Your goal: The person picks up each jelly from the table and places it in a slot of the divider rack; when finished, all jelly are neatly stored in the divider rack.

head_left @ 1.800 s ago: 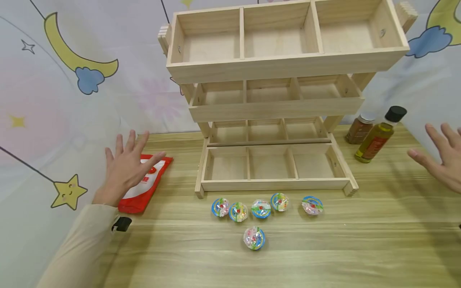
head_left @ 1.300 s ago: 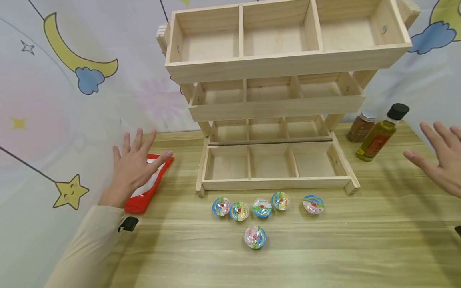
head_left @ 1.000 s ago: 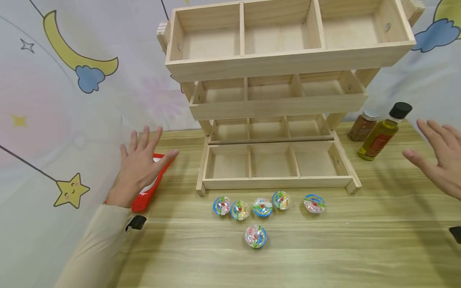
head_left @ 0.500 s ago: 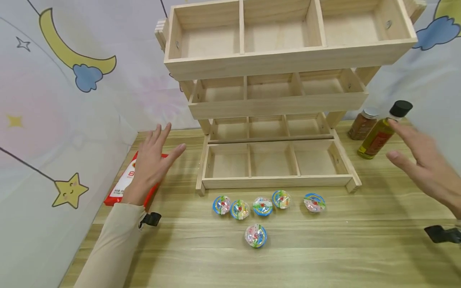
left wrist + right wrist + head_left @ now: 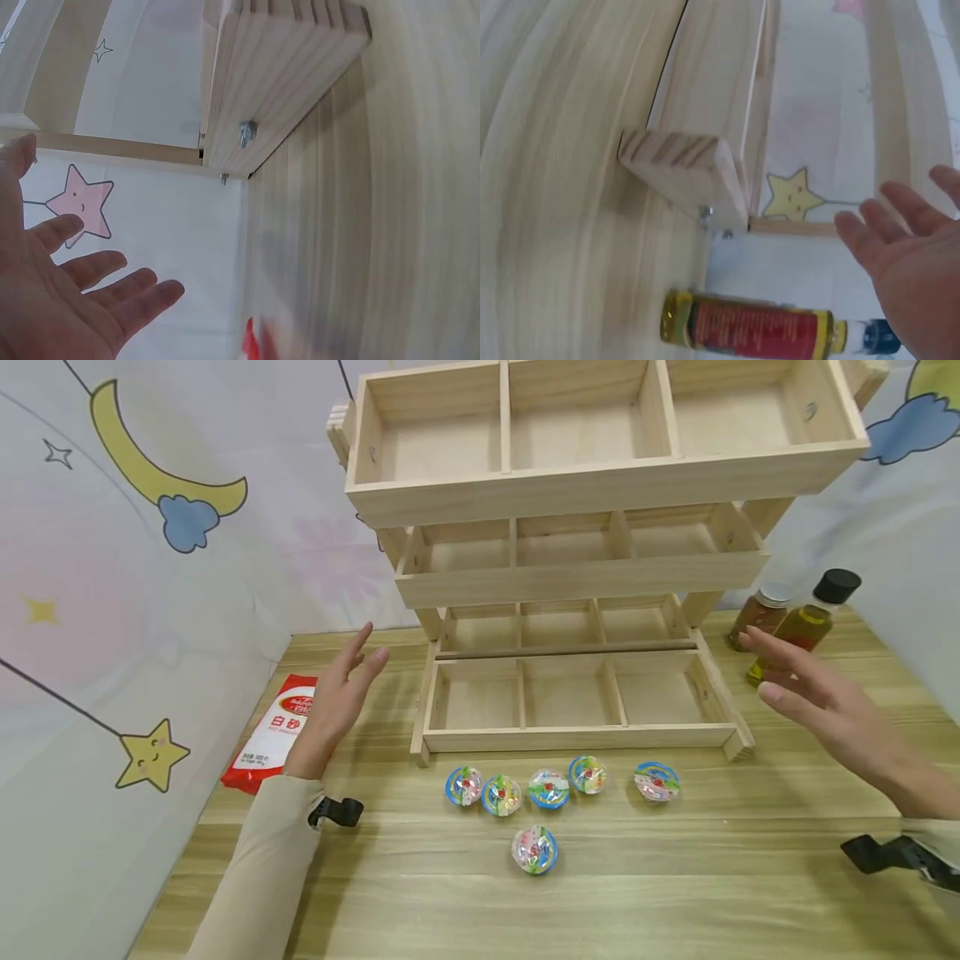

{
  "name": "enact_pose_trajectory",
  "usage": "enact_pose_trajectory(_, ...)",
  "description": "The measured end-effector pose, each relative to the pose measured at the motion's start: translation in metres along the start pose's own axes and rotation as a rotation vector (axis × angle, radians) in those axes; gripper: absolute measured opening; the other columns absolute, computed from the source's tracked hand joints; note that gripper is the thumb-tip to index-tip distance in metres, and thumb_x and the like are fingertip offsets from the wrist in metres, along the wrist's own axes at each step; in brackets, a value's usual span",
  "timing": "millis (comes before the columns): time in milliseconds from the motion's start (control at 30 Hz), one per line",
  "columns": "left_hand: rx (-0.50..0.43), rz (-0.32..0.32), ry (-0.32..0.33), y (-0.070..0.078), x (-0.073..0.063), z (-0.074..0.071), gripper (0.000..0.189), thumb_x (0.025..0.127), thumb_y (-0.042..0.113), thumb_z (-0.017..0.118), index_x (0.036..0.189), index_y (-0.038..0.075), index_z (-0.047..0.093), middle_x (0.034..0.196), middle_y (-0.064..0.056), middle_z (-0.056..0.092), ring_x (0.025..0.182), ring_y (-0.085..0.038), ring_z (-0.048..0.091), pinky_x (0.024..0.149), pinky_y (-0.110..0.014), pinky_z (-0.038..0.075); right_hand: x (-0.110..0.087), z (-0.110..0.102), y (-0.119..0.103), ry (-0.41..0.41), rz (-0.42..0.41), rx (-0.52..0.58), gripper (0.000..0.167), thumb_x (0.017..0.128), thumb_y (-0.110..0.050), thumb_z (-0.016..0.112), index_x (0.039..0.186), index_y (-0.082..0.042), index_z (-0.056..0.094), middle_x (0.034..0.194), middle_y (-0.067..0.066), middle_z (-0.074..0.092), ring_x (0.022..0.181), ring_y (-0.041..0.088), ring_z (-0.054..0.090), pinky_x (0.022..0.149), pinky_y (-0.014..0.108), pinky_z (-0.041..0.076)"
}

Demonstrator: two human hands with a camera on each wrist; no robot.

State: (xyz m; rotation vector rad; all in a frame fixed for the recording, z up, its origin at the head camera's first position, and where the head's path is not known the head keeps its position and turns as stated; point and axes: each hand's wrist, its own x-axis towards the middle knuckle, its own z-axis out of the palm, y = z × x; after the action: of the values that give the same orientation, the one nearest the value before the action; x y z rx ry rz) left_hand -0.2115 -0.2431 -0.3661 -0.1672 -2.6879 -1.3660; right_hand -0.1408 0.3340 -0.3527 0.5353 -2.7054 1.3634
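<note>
My left hand [image 5: 335, 703] hovers with extended fingers beside a red and white bag [image 5: 268, 737], partly covering it. Holding nothing, my right hand [image 5: 840, 714] is raised in front of an oil bottle [image 5: 837, 589] with a black cap and hides part of it. The right wrist view shows spread fingers near the bottle [image 5: 757, 328], apart from it. Between the hands stands a tiered wooden rack [image 5: 577, 742] with divided trays. Several small sealed cups with printed lids, one of them a front cup [image 5: 535, 850], lie on the table before it.
A brown jar [image 5: 756, 614] with a pale lid stands behind the bottle. Patterned cloth [image 5: 225, 577] hangs behind and to the left of the wood-grain table [image 5: 600, 910]. The rack's upper trays overhang the lower ones.
Both hands have moved inward toward the rack. The left has turned edge-on and uncovered more of the bag; the right now overlaps the bottle. The cups and rack stay put.
</note>
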Motion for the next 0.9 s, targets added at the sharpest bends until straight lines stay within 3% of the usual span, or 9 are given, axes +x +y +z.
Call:
enact_pose_trajectory(133, -0.146, -0.016, -0.02, -0.003, 0.002, 0.006, 0.066, 0.11, 0.053, 0.053, 0.167, 0.026, 0.036, 0.17, -0.01, 0.035, 0.151, -0.034, 0.04, 0.119, -0.06, 0.04, 0.0, 0.006, -0.004, -0.026, -0.011, 0.045, 0.063, 0.111, -0.005, 0.053, 0.168, -0.025, 0.034, 0.164, -0.001, 0.043, 0.136, -0.003, 0.047, 0.094, 0.006, 0.043)
enact_pose_trajectory(400, -0.352, -0.068, -0.032, -0.007, 0.009, 0.019, 0.058, 0.112, 0.043, 0.055, 0.161, 0.014, 0.048, 0.16, -0.016, 0.048, 0.143, -0.033, 0.051, 0.109, -0.051, 0.053, -0.002, 0.02, -0.007, -0.084, 0.064, 0.091, 0.049, 0.11, -0.011, 0.061, 0.156, -0.022, 0.055, 0.152, -0.006, 0.059, 0.13, 0.003, 0.059, 0.092, 0.013, 0.052)
enact_pose_trajectory(500, -0.379, -0.085, -0.045, -0.011, 0.01, 0.023, 0.056, 0.111, 0.039, 0.057, 0.159, 0.011, 0.05, 0.158, -0.018, 0.05, 0.139, -0.034, 0.054, 0.104, -0.044, 0.057, -0.001, 0.028, -0.006, -0.109, 0.039, 0.123, 0.044, 0.108, -0.008, 0.064, 0.151, -0.016, 0.061, 0.144, -0.003, 0.066, 0.124, 0.007, 0.065, 0.09, 0.017, 0.056)
enact_pose_trajectory(667, -0.4, -0.105, -0.075, -0.017, 0.012, 0.028, 0.052, 0.11, 0.027, 0.062, 0.156, 0.005, 0.052, 0.155, -0.018, 0.053, 0.138, -0.033, 0.055, 0.1, -0.035, 0.059, 0.002, 0.04, -0.002, -0.175, -0.081, 0.206, 0.042, 0.104, 0.004, 0.063, 0.146, -0.003, 0.062, 0.141, 0.001, 0.068, 0.123, 0.01, 0.067, 0.093, 0.024, 0.059)
enact_pose_trajectory(800, -0.439, -0.122, -0.083, -0.019, 0.014, 0.031, 0.05, 0.109, 0.02, 0.065, 0.154, 0.002, 0.053, 0.153, -0.019, 0.055, 0.137, -0.033, 0.056, 0.099, -0.035, 0.059, 0.004, 0.047, 0.001, -0.204, -0.111, 0.22, 0.04, 0.103, 0.005, 0.066, 0.142, -0.003, 0.065, 0.138, 0.006, 0.069, 0.121, 0.015, 0.068, 0.092, 0.027, 0.06)
enact_pose_trajectory(900, -0.451, -0.127, -0.091, -0.02, 0.015, 0.033, 0.049, 0.108, 0.015, 0.065, 0.154, 0.002, 0.054, 0.152, -0.02, 0.056, 0.136, -0.035, 0.057, 0.1, -0.037, 0.059, 0.005, 0.053, 0.001, -0.215, -0.088, 0.224, 0.038, 0.102, 0.001, 0.069, 0.139, -0.006, 0.067, 0.135, 0.011, 0.071, 0.119, 0.019, 0.07, 0.092, 0.028, 0.061)
